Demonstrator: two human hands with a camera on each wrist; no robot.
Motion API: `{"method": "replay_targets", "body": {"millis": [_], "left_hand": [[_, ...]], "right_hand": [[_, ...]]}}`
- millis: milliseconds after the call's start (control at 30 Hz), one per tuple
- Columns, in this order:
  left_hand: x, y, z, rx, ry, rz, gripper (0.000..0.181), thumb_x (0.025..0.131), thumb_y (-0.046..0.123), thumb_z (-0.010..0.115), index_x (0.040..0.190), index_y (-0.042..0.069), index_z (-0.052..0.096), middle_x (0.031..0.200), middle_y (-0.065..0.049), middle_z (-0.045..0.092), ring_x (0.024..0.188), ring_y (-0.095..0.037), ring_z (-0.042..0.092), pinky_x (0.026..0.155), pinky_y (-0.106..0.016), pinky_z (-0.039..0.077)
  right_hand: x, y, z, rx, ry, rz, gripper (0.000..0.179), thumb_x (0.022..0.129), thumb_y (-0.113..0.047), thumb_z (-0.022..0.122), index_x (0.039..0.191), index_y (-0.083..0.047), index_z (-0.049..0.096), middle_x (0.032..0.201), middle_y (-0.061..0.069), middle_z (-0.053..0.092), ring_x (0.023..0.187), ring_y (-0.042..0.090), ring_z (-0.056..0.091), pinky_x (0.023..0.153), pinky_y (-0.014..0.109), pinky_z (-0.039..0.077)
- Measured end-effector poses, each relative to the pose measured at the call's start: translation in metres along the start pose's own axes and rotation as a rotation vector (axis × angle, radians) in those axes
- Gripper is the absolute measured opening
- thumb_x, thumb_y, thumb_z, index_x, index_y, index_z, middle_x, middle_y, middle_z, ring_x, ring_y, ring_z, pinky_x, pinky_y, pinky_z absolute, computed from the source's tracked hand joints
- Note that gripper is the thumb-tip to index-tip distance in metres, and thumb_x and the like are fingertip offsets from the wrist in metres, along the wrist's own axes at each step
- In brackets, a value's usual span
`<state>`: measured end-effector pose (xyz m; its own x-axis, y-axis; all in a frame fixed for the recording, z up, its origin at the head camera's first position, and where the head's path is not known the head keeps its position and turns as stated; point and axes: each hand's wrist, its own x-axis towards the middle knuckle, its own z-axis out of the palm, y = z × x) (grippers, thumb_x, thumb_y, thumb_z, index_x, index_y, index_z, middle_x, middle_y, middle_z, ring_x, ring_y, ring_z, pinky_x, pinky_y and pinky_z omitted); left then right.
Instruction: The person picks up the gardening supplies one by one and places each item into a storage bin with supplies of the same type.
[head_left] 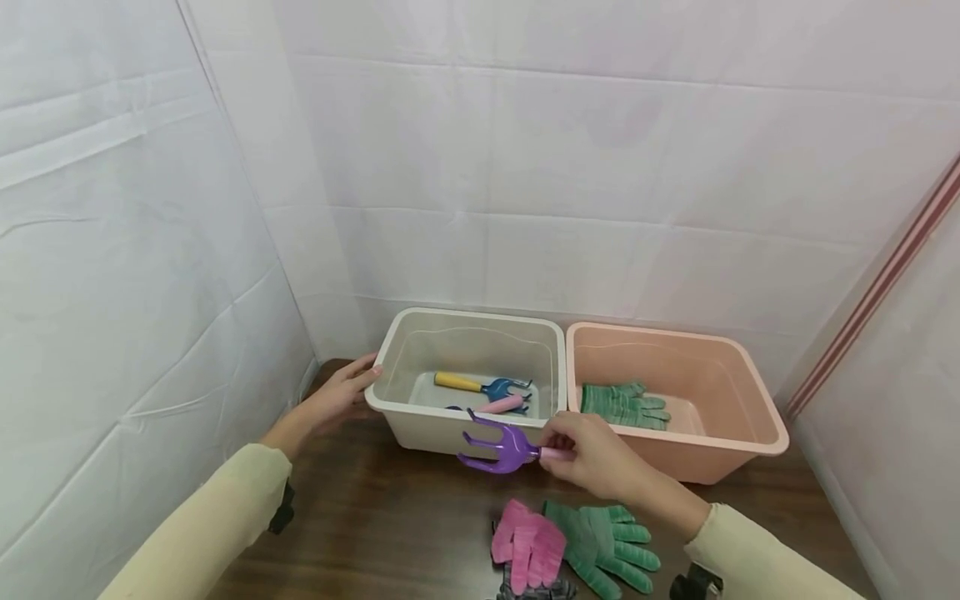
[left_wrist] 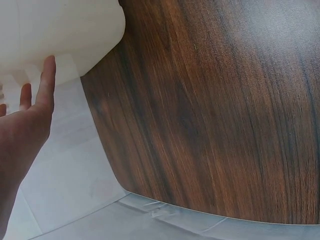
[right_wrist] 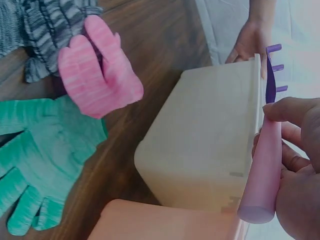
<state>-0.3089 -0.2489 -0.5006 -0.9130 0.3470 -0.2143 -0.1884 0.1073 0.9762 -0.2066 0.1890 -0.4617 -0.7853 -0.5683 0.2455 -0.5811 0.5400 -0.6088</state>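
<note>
By the white bin's (head_left: 420,428) near side: purple hand fork (head_left: 508,450) pinched in the right hand (head_left: 591,454), left hand (head_left: 343,395) at the bin's end

Fork is up in front of the white bin's near wall, tines pointing left, pink handle toward the right hand. Can't tell if it touches the rim. Right hand: thumb and fingers closed on the handle, its butt end sticking out. Left hand: fingers mostly straight, resting against the white bin's left end, not wrapped round anything.

Inside the white bin: a blue fork (head_left: 501,389) with a yellow handle lying on the bottom, and next to it a pink-handled tool (head_left: 501,406), head mostly hidden behind the near rim.

Right of the white bin, side by side with it: a peach bin (head_left: 678,461). One green glove (head_left: 622,407) in it, toward the left end, fingers to the right.

Nearer the person, on the dark wood-grain desk (head_left: 360,517): a pink glove (head_left: 528,542), bunched up, on top of something grey-and-black and knitted (head_left: 534,591); just right of that, a second green glove (head_left: 603,546), spread flat.

Round the outside: white sheeting (head_left: 525,150) behind and on both sides, a red stripe (head_left: 873,287) running down at right. Pale sleeves (head_left: 213,517) on both arms.
</note>
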Motion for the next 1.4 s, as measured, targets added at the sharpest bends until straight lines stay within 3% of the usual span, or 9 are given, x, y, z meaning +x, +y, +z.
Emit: {"method": "replay_targets", "body": {"millis": [267, 533, 900, 1133, 1400], "left_hand": [[0.001, -0.001, -0.001, -0.013, -0.014, 0.003, 0.068, 0.116, 0.035, 0.043, 0.170, 0.009, 0.013, 0.166, -0.034, 0.026, 0.145, -0.057, 0.039, 0.107, -0.067, 0.048], [-0.001, 0.000, -0.001, -0.008, -0.016, -0.003, 0.069, 0.116, 0.035, 0.043, 0.171, 0.009, 0.010, 0.166, -0.034, 0.025, 0.144, -0.057, 0.040, 0.106, -0.065, 0.049], [-0.001, 0.003, 0.001, 0.004, -0.012, 0.000, 0.066, 0.117, 0.035, 0.041, 0.171, 0.010, 0.012, 0.167, -0.034, 0.025, 0.145, -0.057, 0.039, 0.107, -0.068, 0.046], [-0.004, 0.003, 0.000, 0.007, -0.026, 0.000, 0.066, 0.117, 0.038, 0.040, 0.171, 0.011, 0.012, 0.169, -0.032, 0.022, 0.148, -0.057, 0.034, 0.111, -0.071, 0.039], [-0.003, 0.001, -0.003, 0.014, -0.016, 0.009, 0.065, 0.117, 0.038, 0.039, 0.171, 0.013, 0.012, 0.169, -0.030, 0.022, 0.149, -0.057, 0.033, 0.111, -0.070, 0.041]], "right_hand": [[0.027, 0.000, -0.003, -0.010, 0.030, 0.005, 0.013, 0.093, -0.008, 0.082, 0.099, -0.015, 0.074, 0.090, -0.010, 0.066, 0.082, 0.010, 0.062, 0.075, 0.028, 0.059], [0.051, -0.001, -0.002, 0.077, 0.029, 0.077, 0.012, 0.096, -0.009, 0.079, 0.107, -0.010, 0.076, 0.097, -0.005, 0.068, 0.089, 0.016, 0.063, 0.077, 0.030, 0.059], [0.085, 0.003, 0.001, -0.088, 0.051, 0.037, 0.010, 0.092, -0.012, 0.082, 0.098, -0.011, 0.074, 0.090, -0.003, 0.067, 0.082, 0.012, 0.060, 0.074, 0.030, 0.056], [0.104, 0.004, 0.006, -0.070, 0.027, 0.070, 0.009, 0.094, -0.011, 0.080, 0.100, -0.011, 0.074, 0.090, -0.003, 0.068, 0.080, 0.013, 0.060, 0.072, 0.029, 0.056], [0.121, 0.020, 0.019, -0.030, 0.040, 0.060, 0.011, 0.095, -0.010, 0.078, 0.104, -0.005, 0.075, 0.091, -0.001, 0.069, 0.081, 0.013, 0.062, 0.074, 0.028, 0.057]]}}
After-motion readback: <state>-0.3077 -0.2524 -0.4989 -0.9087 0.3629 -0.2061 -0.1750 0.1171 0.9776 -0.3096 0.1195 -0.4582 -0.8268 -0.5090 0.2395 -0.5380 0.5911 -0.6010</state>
